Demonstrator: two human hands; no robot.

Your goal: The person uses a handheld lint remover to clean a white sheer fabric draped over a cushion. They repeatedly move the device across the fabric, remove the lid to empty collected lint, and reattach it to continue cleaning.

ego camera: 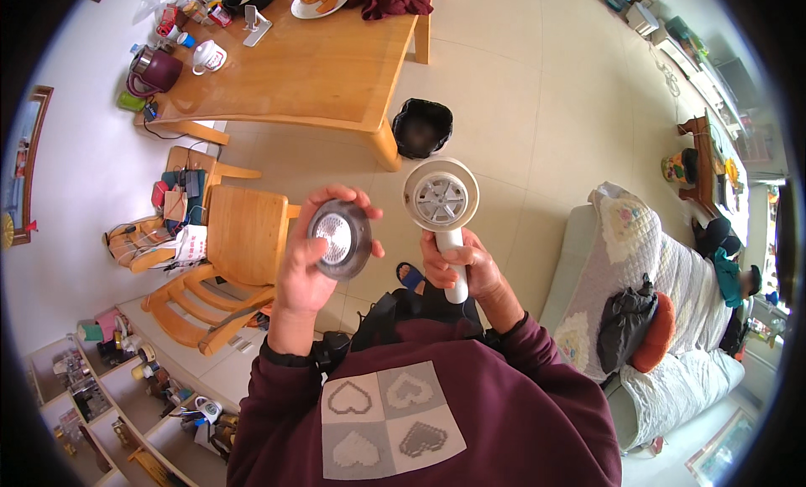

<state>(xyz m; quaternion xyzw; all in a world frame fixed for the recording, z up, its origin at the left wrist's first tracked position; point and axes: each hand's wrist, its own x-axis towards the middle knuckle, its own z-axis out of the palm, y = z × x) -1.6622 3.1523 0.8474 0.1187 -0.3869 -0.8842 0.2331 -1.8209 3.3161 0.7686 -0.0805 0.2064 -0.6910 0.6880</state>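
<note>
My left hand [301, 260] holds up a round cover with a perforated metal mesh [338, 234] at its centre and a dark grey rim. The fingers wrap behind it and the thumb presses on its near side. My right hand [473, 265] grips the white handle of what looks like a fabric shaver [441, 199]. Its round cream head faces up uncovered, so the spoked rotor inside shows. The cover and the shaver head are apart, side by side in front of my chest.
Beyond my hands stands a wooden table [315, 71] with a kettle [156, 70], a lidded mug [209, 56] and a plate of food [321, 7]. A black-lined bin [422, 128] sits by its leg. A wooden chair [247, 235] is at left, a quilt-covered sofa [686, 285] at right.
</note>
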